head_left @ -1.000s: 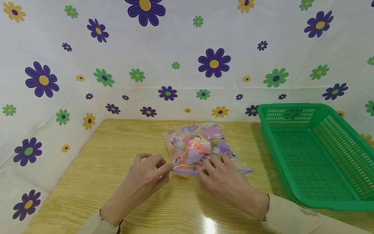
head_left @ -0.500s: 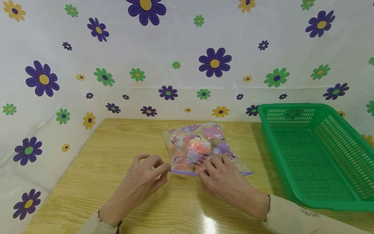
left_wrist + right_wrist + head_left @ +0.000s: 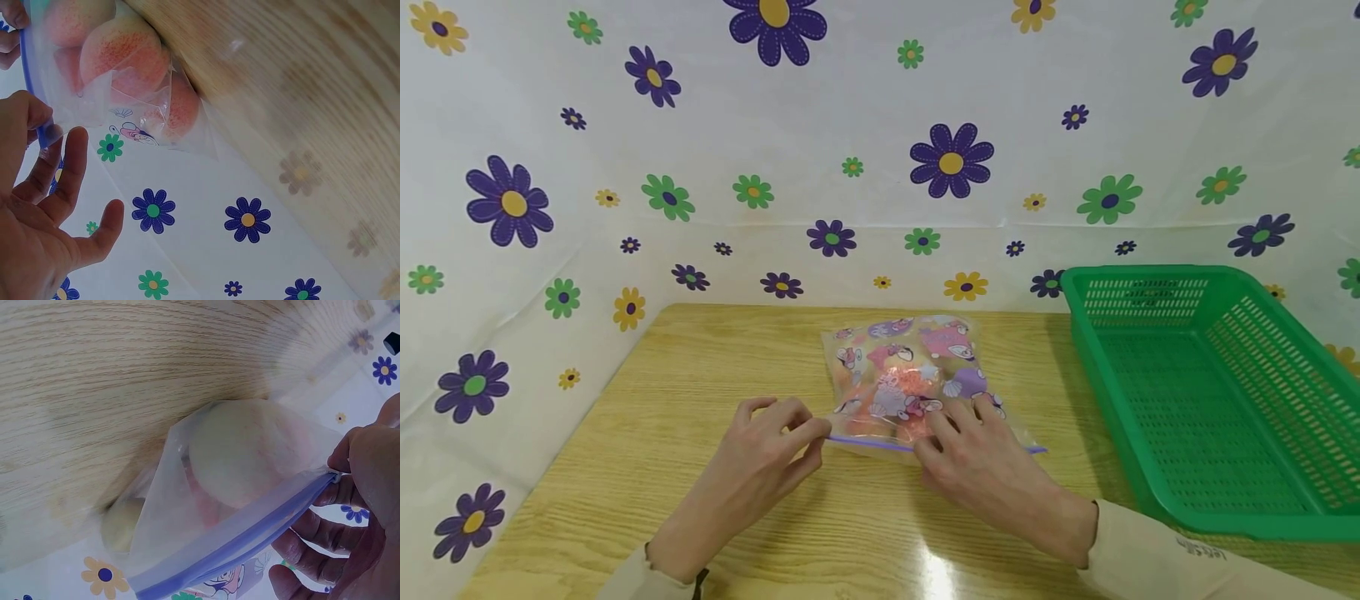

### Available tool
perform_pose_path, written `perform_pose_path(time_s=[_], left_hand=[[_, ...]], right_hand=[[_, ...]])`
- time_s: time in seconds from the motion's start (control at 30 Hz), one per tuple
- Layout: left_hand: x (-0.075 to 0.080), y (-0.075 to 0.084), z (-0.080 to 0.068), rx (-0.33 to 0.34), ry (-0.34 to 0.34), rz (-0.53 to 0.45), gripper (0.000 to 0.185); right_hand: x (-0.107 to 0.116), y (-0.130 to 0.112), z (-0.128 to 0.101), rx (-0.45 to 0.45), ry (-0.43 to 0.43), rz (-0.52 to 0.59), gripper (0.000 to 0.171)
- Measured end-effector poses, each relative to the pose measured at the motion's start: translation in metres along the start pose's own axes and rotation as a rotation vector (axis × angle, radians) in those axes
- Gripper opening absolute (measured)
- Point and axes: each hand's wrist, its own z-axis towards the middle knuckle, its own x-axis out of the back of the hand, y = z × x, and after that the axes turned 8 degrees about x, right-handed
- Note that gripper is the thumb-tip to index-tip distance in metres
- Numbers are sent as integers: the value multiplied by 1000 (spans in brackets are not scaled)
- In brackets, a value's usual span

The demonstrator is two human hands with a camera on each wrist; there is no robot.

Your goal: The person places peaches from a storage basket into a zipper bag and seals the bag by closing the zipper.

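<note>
A clear zip bag (image 3: 942, 340) printed with pink and purple cartoons lies on the table, its purple zip strip (image 3: 871, 442) facing me. Through the film in the left wrist view show several round, pink-and-cream fruits that look like peaches (image 3: 122, 59). My left hand (image 3: 763, 454) pinches the left end of the strip between thumb and finger. Farther along the strip, my right hand (image 3: 981, 454) pinches it with thumb and index finger, as the right wrist view shows; its other fingers are bent beside the bag. The right hand covers part of the strip in the head view.
To the right stands a green plastic basket (image 3: 1123, 417) with perforated walls and nothing visible inside. White cloth (image 3: 865, 108) with flower prints rises behind and left of the wooden table (image 3: 700, 367).
My left hand has shifted a little left with the strip's left end. The right hand has moved slightly right and nearer to me. The strip's right end sits slightly nearer to me.
</note>
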Motion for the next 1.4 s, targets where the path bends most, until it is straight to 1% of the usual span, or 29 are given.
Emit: perform_pose_path(time_s=[0.3, 0.53, 0.73, 0.93, 1.2, 1.4], left_hand=[[0, 0, -2, 11, -12, -7, 15], [0, -1, -3, 25, -17, -10, 16], [-1, -1, -3, 31, -22, -9, 17], [-2, -2, -4, 37, -25, -22, 16], [-2, -3, -6, 51, -32, -29, 16], [-3, -4, -6, 46, -26, -31, 15]], right_hand=[[0, 0, -2, -6, 19, 11, 23], [0, 1, -5, -8, -16, 18, 25], [1, 2, -8, -11, -8, 23, 26], [1, 3, -11, -22, -29, 26, 26], [0, 4, -15, -37, -28, 42, 23], [2, 4, -17, -35, -58, 39, 23]])
